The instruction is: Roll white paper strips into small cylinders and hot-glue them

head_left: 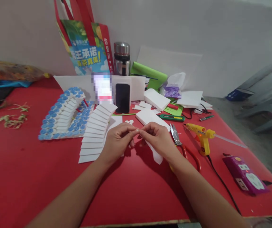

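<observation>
While a tiny white piece (138, 130) is pinched by the fingers of the left hand (117, 138) and right hand (160, 140) above the worktop (136, 193), blue discs (51, 121) are already set along one model (63, 122), whereas the white steps (94, 130) are left bare.

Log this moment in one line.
left hand: pinching white piece | right hand: pinching same piece | at right: snips, glue gun

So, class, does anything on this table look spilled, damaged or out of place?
No spill or damage stands out. The dried plant-like scraps on the left look slightly odd: loose and straggly, apart from the fanned white pieces.
</observation>
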Tool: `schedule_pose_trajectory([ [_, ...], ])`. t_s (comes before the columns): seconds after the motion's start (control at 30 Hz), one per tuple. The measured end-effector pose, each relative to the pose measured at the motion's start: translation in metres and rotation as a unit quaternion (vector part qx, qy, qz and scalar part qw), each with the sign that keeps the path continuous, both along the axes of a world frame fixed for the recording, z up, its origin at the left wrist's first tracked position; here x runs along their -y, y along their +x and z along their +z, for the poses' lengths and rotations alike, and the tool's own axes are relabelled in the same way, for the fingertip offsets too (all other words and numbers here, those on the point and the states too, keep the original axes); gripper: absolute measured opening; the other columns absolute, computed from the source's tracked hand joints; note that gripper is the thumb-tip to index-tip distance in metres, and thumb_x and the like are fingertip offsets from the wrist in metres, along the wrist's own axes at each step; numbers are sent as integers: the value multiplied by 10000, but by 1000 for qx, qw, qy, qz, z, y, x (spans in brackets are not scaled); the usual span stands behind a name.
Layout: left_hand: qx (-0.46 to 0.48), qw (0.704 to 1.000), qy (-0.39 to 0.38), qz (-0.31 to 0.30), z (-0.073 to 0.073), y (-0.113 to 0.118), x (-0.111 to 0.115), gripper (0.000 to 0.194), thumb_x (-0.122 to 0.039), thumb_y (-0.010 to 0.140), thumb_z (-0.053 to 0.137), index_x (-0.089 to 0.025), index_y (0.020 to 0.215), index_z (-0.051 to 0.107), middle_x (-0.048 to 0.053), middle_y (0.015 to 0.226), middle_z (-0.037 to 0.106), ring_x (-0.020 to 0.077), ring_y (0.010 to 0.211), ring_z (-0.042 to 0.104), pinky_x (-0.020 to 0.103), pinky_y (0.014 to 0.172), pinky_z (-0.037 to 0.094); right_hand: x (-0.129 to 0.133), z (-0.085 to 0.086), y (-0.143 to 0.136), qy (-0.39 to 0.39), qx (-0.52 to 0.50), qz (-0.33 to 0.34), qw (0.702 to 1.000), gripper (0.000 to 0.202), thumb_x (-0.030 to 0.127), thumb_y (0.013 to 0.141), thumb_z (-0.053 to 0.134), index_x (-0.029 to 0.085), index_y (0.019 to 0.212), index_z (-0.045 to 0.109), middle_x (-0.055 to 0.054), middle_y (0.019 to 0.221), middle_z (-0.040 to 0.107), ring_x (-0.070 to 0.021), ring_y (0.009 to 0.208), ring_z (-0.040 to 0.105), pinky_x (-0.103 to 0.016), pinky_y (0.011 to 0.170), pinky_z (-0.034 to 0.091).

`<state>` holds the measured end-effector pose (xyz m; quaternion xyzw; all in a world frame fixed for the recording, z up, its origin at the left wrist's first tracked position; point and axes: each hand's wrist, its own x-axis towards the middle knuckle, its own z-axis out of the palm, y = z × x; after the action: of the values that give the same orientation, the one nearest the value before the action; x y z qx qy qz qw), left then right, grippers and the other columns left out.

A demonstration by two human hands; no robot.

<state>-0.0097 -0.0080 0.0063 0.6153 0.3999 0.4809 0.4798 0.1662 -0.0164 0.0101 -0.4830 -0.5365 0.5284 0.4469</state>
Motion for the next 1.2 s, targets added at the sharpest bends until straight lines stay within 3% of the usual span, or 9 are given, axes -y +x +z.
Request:
schedule_pose_trajectory([
  [0.2, -11, 999, -43, -3, -3, -1, 1, 136, -305, 921, 710, -173, 893, 731, -37, 554, 580, 99, 433, 538, 212, 433, 429, -2, 4, 2, -28, 12, 26, 999, 254, 408, 853, 750, 187, 797, 639, 29, 608, 647, -119, 509, 601, -247, 529, 451],
  [0.47, 64, 995, -70, 20, -9, 0, -3, 139, -273, 843, 781, -167, 787, 710, -32, 555, 598, 88, 457, 522, 215, 478, 412, 11, 4, -10, 178, 223, -50, 957, 124, 266, 906, 631, 191, 827, 690, -1, 700, 647, -130, 617, 513, -273, 583, 373],
  [0.63, 45, 996, -71, 10, -6, 1, -2, 150, -279, 878, 747, -161, 788, 721, -25, 554, 601, 93, 475, 522, 226, 509, 423, 10, 2, -9, 126, 174, -28, 976, 162, 319, 923, 643, 194, 826, 678, 9, 673, 633, -115, 549, 454, -263, 521, 341],
  [0.77, 34, 998, -45, 34, -2, 3, -1, 111, -271, 877, 745, -164, 848, 744, -29, 579, 600, 100, 515, 536, 235, 555, 454, 8, 3, -6, 149, 168, -47, 973, 157, 330, 910, 671, 200, 823, 679, -16, 723, 675, -143, 617, 556, -272, 582, 411],
  [0.83, 33, 997, -49, 41, -1, 2, -2, 109, -274, 866, 755, -166, 869, 748, -34, 580, 591, 98, 518, 522, 234, 551, 446, 5, 7, -2, 83, 99, -24, 991, 222, 410, 928, 667, 207, 841, 671, -33, 755, 706, -176, 671, 642, -291, 633, 482],
  [0.9, 45, 996, -61, 40, -1, 0, -4, 124, -282, 847, 770, -167, 885, 745, -31, 609, 607, 93, 510, 507, 233, 531, 434, 2, 10, 4, -70, -31, 37, 996, 339, 538, 946, 637, 213, 853, 647, -50, 762, 731, -205, 661, 697, -327, 642, 552],
  [1.0, 51, 996, -66, 43, -2, -3, -6, 148, -289, 820, 792, -169, 889, 740, -9, 709, 660, 85, 518, 506, 231, 506, 424, -3, 12, 11, -252, -171, 141, 942, 458, 637, 957, 591, 190, 878, 650, -89, 784, 763, -227, 642, 738, -375, 644, 622],
  [1.07, 35, 997, -55, 46, -2, -4, -7, 145, -289, 817, 795, -172, 887, 745, 1, 739, 676, 86, 535, 512, 225, 499, 421, -4, 11, 13, -272, -204, 177, 924, 460, 612, 955, 626, 157, 912, 685, -103, 813, 778, -218, 669, 757, -365, 673, 644],
  [1.2, -1, 999, -39, 36, -2, -4, -6, 122, -289, 837, 780, -177, 876, 755, 11, 733, 686, 100, 556, 535, 220, 492, 426, -4, 10, 12, -241, -201, 178, 933, 388, 500, 836, 823, 134, 917, 724, -64, 782, 781, -155, 578, 722, -270, 594, 619],
])
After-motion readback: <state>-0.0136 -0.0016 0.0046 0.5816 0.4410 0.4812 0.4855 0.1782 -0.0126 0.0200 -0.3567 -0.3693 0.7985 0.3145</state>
